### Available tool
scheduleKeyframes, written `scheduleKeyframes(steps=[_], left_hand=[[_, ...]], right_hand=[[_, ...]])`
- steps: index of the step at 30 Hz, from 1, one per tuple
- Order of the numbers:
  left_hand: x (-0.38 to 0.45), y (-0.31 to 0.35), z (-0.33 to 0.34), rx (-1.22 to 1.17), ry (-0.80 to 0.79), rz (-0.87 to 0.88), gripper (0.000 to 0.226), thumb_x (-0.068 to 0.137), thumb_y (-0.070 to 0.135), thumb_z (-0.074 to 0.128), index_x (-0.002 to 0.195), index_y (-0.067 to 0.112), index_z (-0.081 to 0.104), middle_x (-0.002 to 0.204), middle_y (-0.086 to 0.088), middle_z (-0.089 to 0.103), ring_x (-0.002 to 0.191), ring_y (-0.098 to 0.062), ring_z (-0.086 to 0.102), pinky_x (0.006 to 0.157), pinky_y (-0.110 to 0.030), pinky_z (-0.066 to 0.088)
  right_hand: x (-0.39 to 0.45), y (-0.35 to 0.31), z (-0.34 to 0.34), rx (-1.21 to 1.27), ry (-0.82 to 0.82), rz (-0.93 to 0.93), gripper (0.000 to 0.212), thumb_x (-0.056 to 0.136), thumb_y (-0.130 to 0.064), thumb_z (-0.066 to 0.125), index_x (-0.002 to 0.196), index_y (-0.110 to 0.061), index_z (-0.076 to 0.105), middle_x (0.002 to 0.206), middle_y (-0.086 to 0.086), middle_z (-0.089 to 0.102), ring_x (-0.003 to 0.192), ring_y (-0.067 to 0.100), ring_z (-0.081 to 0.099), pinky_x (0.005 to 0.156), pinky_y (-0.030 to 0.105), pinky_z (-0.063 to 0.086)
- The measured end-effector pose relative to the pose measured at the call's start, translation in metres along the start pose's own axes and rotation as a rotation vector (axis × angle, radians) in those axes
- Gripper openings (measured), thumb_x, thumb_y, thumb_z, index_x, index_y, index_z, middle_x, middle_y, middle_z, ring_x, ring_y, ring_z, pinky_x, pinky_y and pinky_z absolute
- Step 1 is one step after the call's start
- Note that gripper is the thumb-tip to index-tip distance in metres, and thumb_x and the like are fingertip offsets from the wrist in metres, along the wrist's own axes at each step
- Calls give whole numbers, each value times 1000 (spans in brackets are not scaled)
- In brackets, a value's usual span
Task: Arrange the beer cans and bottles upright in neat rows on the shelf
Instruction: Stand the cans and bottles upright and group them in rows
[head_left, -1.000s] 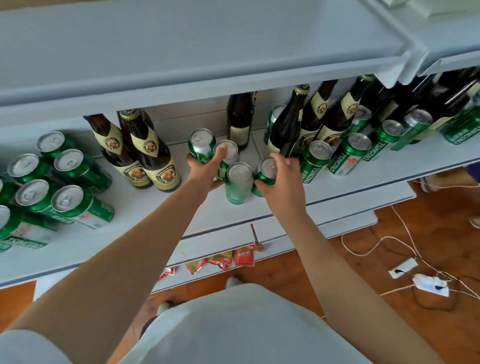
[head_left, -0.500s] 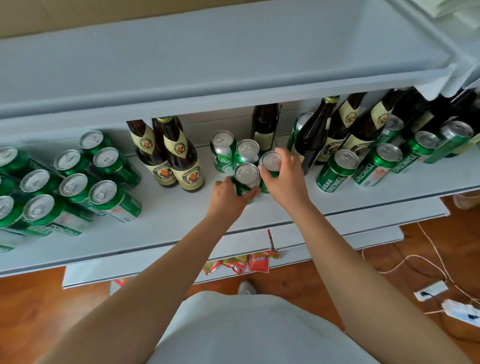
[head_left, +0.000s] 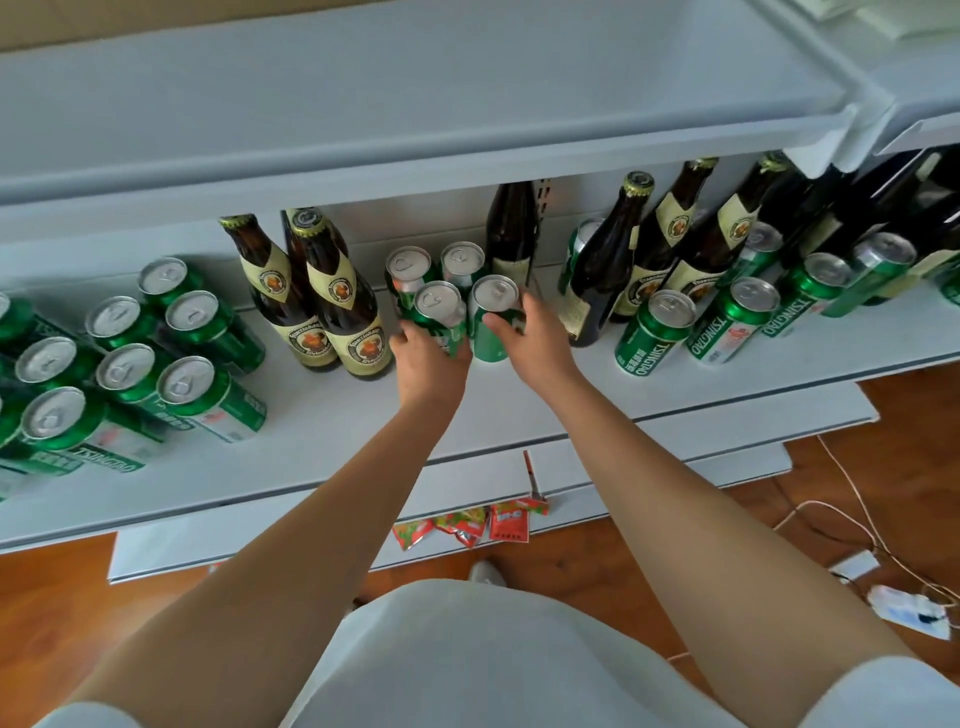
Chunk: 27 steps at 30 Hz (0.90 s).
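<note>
- Landmark: the pair of labelled brown bottles (head_left: 332, 306) standing upright mid-shelf.
- Just right of that pair: a block of four green cans, two behind, two in front, all upright and packed tight.
- Left hand (head_left: 428, 358) grips the front-left can (head_left: 441, 317), fingers wrapped round its lower body.
- Right hand (head_left: 530, 338) holds the front-right can (head_left: 493, 317), thumb on the near side, fingers curled round the far side.
- Both cans sit on the shelf (head_left: 322, 431), touching each other and the back two cans (head_left: 434, 267).
- Progress, my read: roughly midway. This small block is nearly squared up.
- Left of the bottle pair: a big group of green cans (head_left: 156, 353), already in rows, upright.
- Right of the bottle pair, past the hands: a lone dark bottle (head_left: 511, 228) at the back, then mixed bottles and cans (head_left: 717, 280), upright but loosely ranked; likely still to sort.
- Far right end is dark and cramped, order there hard to tell.
- Surface: pale grey-white shelf board, another board (head_left: 415, 104) overhanging above.
- Room: wood floor (head_left: 909, 426), red snack packets (head_left: 467, 525) below the shelf, white cable and adapter (head_left: 904, 608) far right.
</note>
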<state>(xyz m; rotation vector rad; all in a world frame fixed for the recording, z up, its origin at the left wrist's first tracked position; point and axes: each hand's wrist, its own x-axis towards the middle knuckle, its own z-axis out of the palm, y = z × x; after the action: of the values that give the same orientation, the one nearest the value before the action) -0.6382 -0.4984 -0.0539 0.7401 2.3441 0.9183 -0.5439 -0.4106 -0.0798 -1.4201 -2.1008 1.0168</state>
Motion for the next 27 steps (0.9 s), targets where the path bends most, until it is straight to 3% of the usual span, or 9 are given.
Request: scheduleKeyframes(steps=[3,6,8,12,16,20,23,25,27], left_hand=[[-17,-9,-5,-42,64,38,50,87,10,62,131,1,39,131,-16,40,106,-31,49,83,-33,41],[-32,-7,-9,-86,191,362,34,87,5,59,119,9,49,119,-6,45,89,-18,54,77,-30,50],[-31,3,-2,-13,191,543,31,87,8,61,116,9,52,116,-7,47,94,-20,54,80,-31,51],[-28,24,19,49,109,692,34,83,7,62,117,7,55,116,-10,49,101,-28,55,83,-38,51],[-27,34,29,8,14,682,40,85,10,64,123,2,54,119,-13,51,101,-29,58,86,-40,51],[-32,43,31,-21,-79,633,72,84,33,73,144,8,40,135,-10,49,118,-24,54,95,-33,47],[-34,52,30,-45,-94,552,75,77,38,79,140,15,45,126,-5,60,112,-22,59,86,-30,48],[-32,50,25,-70,-62,457,64,74,36,81,128,16,52,113,-1,68,102,-21,64,80,-31,52],[-33,40,17,-113,-40,404,59,72,34,83,121,16,55,109,3,69,97,-15,65,78,-24,49]], right_hand=[[-28,-5,-18,-60,215,-77,51,91,-40,64,126,-3,54,115,12,59,103,24,59,85,30,47],[-42,-12,-62,23,714,-198,33,93,-28,62,115,-5,57,107,7,57,88,20,58,75,32,52],[-23,-18,-89,3,810,-165,42,89,-33,64,118,-4,53,112,10,54,95,21,57,80,33,51],[16,-23,-106,-215,608,-30,58,90,-47,60,126,-4,48,121,12,57,111,27,56,82,36,49],[23,-16,-107,-258,470,-12,41,95,-43,56,111,-6,53,103,11,63,98,29,62,67,32,43],[-6,-33,-113,-304,395,-119,38,92,-47,59,97,-10,54,91,4,61,84,22,59,63,28,33],[-28,-54,-112,-302,333,-207,36,88,-53,61,88,-19,48,81,-6,54,74,14,50,61,28,37],[-34,-60,-118,-251,182,-280,37,89,-53,59,95,-17,58,84,-7,60,77,13,58,65,28,44],[-35,-55,-131,-185,-59,-297,39,98,-44,50,123,-16,60,106,-3,68,99,16,64,80,26,48]])
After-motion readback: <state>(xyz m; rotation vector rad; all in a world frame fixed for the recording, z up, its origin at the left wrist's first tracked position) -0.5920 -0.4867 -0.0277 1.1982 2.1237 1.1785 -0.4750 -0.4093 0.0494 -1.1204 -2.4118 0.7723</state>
